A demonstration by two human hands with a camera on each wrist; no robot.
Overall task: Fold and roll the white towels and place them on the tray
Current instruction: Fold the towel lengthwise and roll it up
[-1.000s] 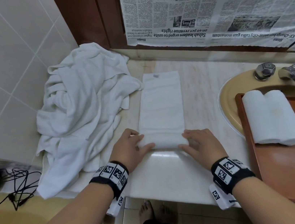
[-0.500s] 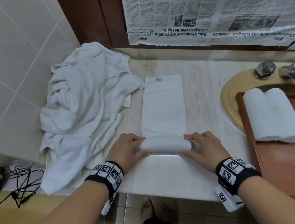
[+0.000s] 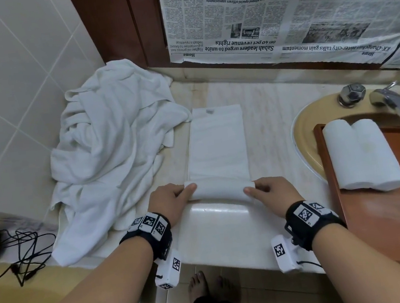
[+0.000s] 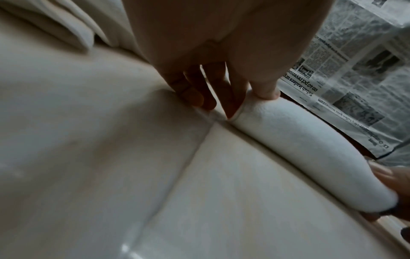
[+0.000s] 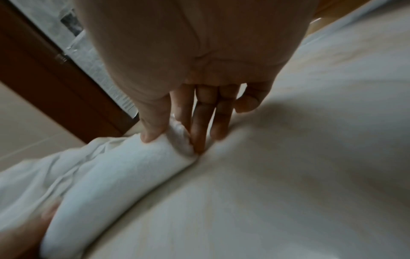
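Note:
A long folded white towel (image 3: 218, 143) lies flat on the marble counter (image 3: 231, 234), its near end wound into a short roll (image 3: 218, 191). My left hand (image 3: 186, 191) pinches the roll's left end, thumb on top (image 4: 265, 89), fingers behind the end. My right hand (image 3: 253, 188) pinches the right end the same way, its thumb (image 5: 153, 135) on the roll (image 5: 122, 175). In the left wrist view the roll (image 4: 310, 149) runs across to my right fingertips. Two rolled white towels (image 3: 363, 154) lie side by side on the brown wooden tray (image 3: 388, 222) at the right.
A heap of loose white towels (image 3: 116, 150) fills the counter's left side against the tiled wall. The tray rests over a beige sink (image 3: 302, 134) with chrome taps (image 3: 389, 99). Newspaper (image 3: 276, 7) covers the back. Black cables (image 3: 16, 256) lie lower left.
Both hands have rolled the towel's near end away from me. The roll has grown thicker and moved up the strip, and the flat part is shorter.

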